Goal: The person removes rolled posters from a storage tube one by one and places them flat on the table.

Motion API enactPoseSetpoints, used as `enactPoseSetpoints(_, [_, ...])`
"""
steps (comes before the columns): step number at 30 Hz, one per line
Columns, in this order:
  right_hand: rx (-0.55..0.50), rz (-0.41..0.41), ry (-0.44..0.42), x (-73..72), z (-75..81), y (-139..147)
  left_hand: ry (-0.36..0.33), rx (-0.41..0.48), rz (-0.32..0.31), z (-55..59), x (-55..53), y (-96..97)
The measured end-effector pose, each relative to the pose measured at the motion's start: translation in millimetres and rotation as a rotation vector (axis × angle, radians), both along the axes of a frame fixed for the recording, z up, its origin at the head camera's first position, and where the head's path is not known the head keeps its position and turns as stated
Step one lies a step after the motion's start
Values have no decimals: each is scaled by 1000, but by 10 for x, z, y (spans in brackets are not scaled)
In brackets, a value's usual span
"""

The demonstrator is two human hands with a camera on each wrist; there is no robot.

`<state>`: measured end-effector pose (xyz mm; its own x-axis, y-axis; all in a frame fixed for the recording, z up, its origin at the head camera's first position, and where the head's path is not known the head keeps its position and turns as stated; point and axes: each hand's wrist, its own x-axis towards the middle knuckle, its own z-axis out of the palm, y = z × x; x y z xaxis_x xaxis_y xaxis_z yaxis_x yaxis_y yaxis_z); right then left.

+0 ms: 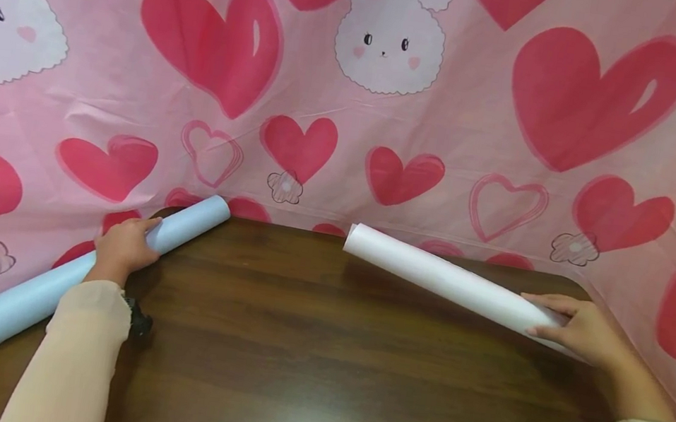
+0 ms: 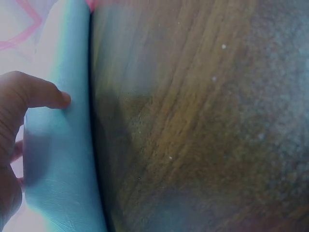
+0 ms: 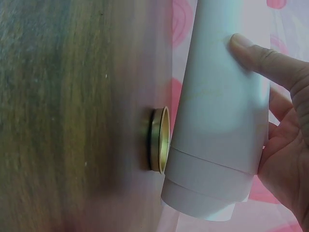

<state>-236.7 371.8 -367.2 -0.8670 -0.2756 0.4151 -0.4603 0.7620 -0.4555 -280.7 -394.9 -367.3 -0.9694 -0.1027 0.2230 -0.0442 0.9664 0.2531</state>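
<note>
Gripping light, crushable rolled sheets mid-length: left hand (image 1: 123, 248) curling round pale blue paper roll (image 1: 93, 271), right hand (image 1: 579, 330) round white paper roll (image 1: 450, 283), resting on dark wooden worktop (image 1: 319, 351).

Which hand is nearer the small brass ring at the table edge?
Right. The right hand holds the white paper roll just beside the brass ring; the left hand grips the pale blue roll across the table.

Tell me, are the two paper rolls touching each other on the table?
No, the blue roll in the left hand and the white roll in the right hand lie well apart, bare table between them.
</note>
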Motion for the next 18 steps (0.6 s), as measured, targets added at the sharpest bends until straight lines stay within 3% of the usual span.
enactPoseSetpoints(12, [21,-21,-24,-2,6,-50,-12,4,-8,9,-16,26])
enactPoseSetpoints(15, [21,-16,-23,-4,3,-63,53,-6,-24,7,-27,95])
enactPoseSetpoints(18, [18,-8,-13,-15,-9,-88,174,-17,-60,8,-51,218])
